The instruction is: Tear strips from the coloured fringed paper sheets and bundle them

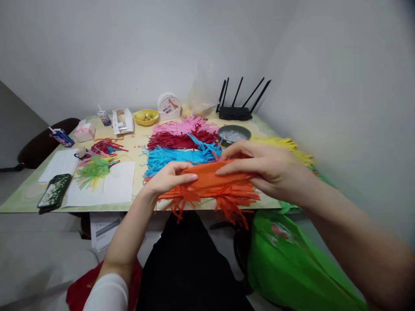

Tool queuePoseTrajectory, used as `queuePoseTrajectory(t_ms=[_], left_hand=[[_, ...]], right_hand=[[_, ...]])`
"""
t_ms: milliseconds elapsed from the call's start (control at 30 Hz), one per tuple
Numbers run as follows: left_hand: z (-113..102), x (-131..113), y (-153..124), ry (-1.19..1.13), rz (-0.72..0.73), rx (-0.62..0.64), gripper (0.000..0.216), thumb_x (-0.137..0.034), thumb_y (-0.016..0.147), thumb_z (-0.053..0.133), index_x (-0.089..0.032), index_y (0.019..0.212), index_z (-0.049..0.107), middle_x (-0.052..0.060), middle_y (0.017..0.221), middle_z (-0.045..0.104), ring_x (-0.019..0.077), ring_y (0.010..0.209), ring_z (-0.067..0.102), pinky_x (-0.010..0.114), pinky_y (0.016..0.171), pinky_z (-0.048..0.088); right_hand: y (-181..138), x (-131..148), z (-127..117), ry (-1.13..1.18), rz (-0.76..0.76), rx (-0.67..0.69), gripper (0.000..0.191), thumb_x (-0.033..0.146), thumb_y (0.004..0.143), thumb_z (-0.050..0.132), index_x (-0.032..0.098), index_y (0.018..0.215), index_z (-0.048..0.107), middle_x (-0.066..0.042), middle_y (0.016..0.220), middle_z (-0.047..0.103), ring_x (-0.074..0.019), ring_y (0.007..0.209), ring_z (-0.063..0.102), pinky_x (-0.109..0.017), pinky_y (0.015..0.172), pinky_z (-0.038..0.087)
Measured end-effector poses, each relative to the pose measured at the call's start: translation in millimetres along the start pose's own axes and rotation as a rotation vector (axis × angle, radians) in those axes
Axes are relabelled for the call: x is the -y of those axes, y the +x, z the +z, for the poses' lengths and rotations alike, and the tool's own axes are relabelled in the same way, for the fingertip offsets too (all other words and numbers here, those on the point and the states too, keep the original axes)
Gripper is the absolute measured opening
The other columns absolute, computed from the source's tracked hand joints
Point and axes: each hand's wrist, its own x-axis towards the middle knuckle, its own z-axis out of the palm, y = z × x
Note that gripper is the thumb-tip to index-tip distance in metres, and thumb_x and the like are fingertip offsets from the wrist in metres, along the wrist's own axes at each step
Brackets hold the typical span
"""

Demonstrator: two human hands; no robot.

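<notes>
An orange fringed tissue-paper strip (210, 175) is stretched between my two hands above the table's front edge, its cut fringe hanging down at both ends. My left hand (170, 176) pinches its left end, thumb on top. At the right end, my right hand (267, 166) grips the paper with its fingers over the upper side. More orange fringed paper (207, 191) lies beneath, partly hidden by the held strip. Behind it are blue fringed strips (171, 156), dark red ones (181, 139) and pink ones (181, 126), laid in rows.
Yellow fringe (292, 149) lies right, near a dark bowl (234, 133) and a black router (235, 113). At left are a phone (55, 191), white paper (119, 185), a multicoloured tassel bundle (94, 170) and drink cartons (62, 137). A green bag (292, 259) stands below the table's right side.
</notes>
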Motion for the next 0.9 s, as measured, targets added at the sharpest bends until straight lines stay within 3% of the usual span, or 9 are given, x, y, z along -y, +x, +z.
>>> queuePoseTrajectory(t_ms=[100,233,267,367,467,533,633,733,900], left_hand=[[-1,-13,-7,0.162,0.008,-0.025,0.03,-0.042,0.08,0.067,-0.015,0.07,0.059,-0.001,0.063,0.058,0.0106,0.057,0.054,0.022,0.057,0.043],[0,-23,-12,0.484,0.059,-0.099,0.026,-0.036,0.083,0.062,-0.017,0.067,0.057,-0.003,0.062,0.052,0.0105,0.058,0.048,0.021,0.054,0.038],[0,-25,-14,0.548,0.066,-0.102,0.025,-0.035,0.084,0.061,-0.017,0.067,0.057,-0.003,0.062,0.051,0.0106,0.058,0.047,0.021,0.054,0.037],[-1,-30,-19,0.658,0.086,-0.094,0.021,-0.035,0.081,0.066,-0.017,0.071,0.06,-0.003,0.067,0.055,0.012,0.063,0.05,0.022,0.058,0.039],[-3,-32,-18,0.562,0.089,-0.013,0.032,-0.037,0.073,0.075,-0.018,0.096,0.065,0.003,0.094,0.067,0.0163,0.082,0.06,0.024,0.071,0.046],[-4,-28,-15,0.445,0.045,0.082,0.039,-0.039,0.076,0.072,-0.018,0.107,0.065,0.005,0.103,0.068,0.017,0.087,0.062,0.024,0.074,0.047],[-5,-19,-10,0.402,-0.101,0.137,0.034,-0.046,0.08,0.066,-0.012,0.081,0.068,0.001,0.071,0.063,0.0115,0.062,0.055,0.021,0.057,0.041],[-4,-12,-11,0.389,-0.138,0.042,0.038,-0.047,0.078,0.067,-0.011,0.068,0.063,-0.003,0.058,0.054,0.008,0.053,0.047,0.02,0.05,0.036],[0,-12,-23,0.234,-0.098,-0.146,0.032,-0.042,0.078,0.069,-0.014,0.07,0.056,-0.002,0.058,0.06,0.0103,0.051,0.057,0.018,0.048,0.041]], right_hand=[[-11,-12,2,0.086,0.038,0.126,0.038,0.017,0.085,0.051,0.032,0.115,0.068,-0.006,0.118,0.063,-0.0214,0.106,0.062,-0.033,0.086,0.053],[-10,-20,11,0.255,0.196,0.208,0.073,0.041,0.076,0.071,0.028,0.143,0.045,-0.008,0.135,0.058,-0.0262,0.119,0.058,-0.037,0.095,0.05],[-8,-20,17,0.273,0.25,0.189,0.069,0.042,0.077,0.071,0.026,0.14,0.049,-0.008,0.129,0.063,-0.0255,0.113,0.061,-0.036,0.091,0.052],[1,-14,36,0.245,0.349,0.189,0.023,0.034,0.087,0.06,0.02,0.104,0.069,-0.005,0.095,0.073,-0.0184,0.083,0.068,-0.027,0.073,0.05],[7,-5,46,0.197,0.327,0.227,0.018,0.025,0.089,0.054,0.018,0.078,0.067,-0.002,0.074,0.07,-0.0142,0.067,0.062,-0.023,0.062,0.043],[7,0,45,0.185,0.315,0.265,0.02,0.025,0.089,0.053,0.017,0.074,0.064,-0.002,0.07,0.067,-0.0134,0.062,0.059,-0.023,0.058,0.039],[5,3,41,0.196,0.353,0.301,0.022,0.026,0.09,0.052,0.018,0.073,0.063,-0.001,0.065,0.064,-0.0127,0.057,0.056,-0.022,0.055,0.036],[0,0,41,0.242,0.401,0.23,0.016,0.028,0.089,0.055,0.018,0.078,0.062,0.0,0.069,0.065,-0.013,0.061,0.057,-0.022,0.059,0.039],[-10,-2,56,0.344,0.447,-0.001,0.014,0.03,0.087,0.057,0.019,0.081,0.061,-0.002,0.076,0.067,-0.0148,0.068,0.06,-0.023,0.064,0.044]])
